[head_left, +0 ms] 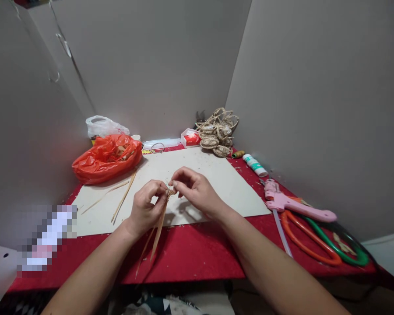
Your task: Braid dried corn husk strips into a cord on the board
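Observation:
Thin tan strips of dried plant fibre (159, 232) hang down from between my hands, over the front edge of a pale board. My left hand (149, 203) pinches their upper end, where a small twisted or knotted part shows. Close against that upper end, my right hand (197, 190) has its thumb and forefinger pressed together at the twisted part. Its fingertips partly hide what they grip. Two longer loose fibre strips (124, 197) lie on the board (233, 192) to the left of my hands.
A red plastic bag (98, 164) of fibre pieces sits at the left. Coiled, braided rope pieces (213, 135) are piled at the back, beside a small red-and-white box (190, 138). At right lie a pink glue gun (292, 205), scissors with orange and green handles (311, 238) and a white-green roll (254, 165). Grey panels surround the red-covered table.

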Motion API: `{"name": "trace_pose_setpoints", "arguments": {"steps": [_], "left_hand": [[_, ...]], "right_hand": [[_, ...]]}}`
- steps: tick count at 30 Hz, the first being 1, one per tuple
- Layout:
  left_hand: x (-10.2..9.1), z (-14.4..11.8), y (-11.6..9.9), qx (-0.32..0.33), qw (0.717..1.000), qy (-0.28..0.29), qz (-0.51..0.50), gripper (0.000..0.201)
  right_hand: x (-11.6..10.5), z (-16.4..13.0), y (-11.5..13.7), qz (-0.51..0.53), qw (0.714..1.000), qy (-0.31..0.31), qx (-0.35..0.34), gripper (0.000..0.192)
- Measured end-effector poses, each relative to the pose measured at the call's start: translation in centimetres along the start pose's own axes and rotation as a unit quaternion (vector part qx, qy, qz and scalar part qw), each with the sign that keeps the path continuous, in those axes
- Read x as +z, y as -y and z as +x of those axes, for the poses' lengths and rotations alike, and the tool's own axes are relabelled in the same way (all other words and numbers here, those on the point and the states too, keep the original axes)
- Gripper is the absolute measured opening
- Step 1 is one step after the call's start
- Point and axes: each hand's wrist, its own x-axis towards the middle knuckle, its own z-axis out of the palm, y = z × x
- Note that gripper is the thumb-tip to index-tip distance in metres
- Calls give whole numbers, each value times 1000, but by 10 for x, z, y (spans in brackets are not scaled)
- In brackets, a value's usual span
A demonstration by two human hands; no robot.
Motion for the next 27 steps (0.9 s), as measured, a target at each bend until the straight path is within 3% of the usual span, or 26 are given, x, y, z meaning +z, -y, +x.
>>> {"name": "trace_pose_setpoints", "arguments": {"steps": [3, 9, 15, 22, 25, 27], "left_hand": [[0, 0, 0, 13, 1000, 4, -5, 13], [1, 0, -1, 38, 999, 1, 12, 14], [2, 0, 0, 39, 999, 5, 1, 16], [4, -1, 1, 21, 1000, 5, -21, 15], [5, -2, -1, -31, 998, 2, -49, 13], [5, -2, 0, -100, 990, -8, -96, 12]], "right_hand": [[-5, 1, 1, 19, 999, -38, 8, 19], [-11, 1, 2, -7, 990, 119, 73, 28], [-5, -1, 3, 31, 997, 39, 61, 21], [2, -3, 6, 33, 998, -6, 51, 19], [4, -4, 5, 21, 999, -30, 23, 18], [5, -5, 5, 8, 999, -37, 3, 17]]}}
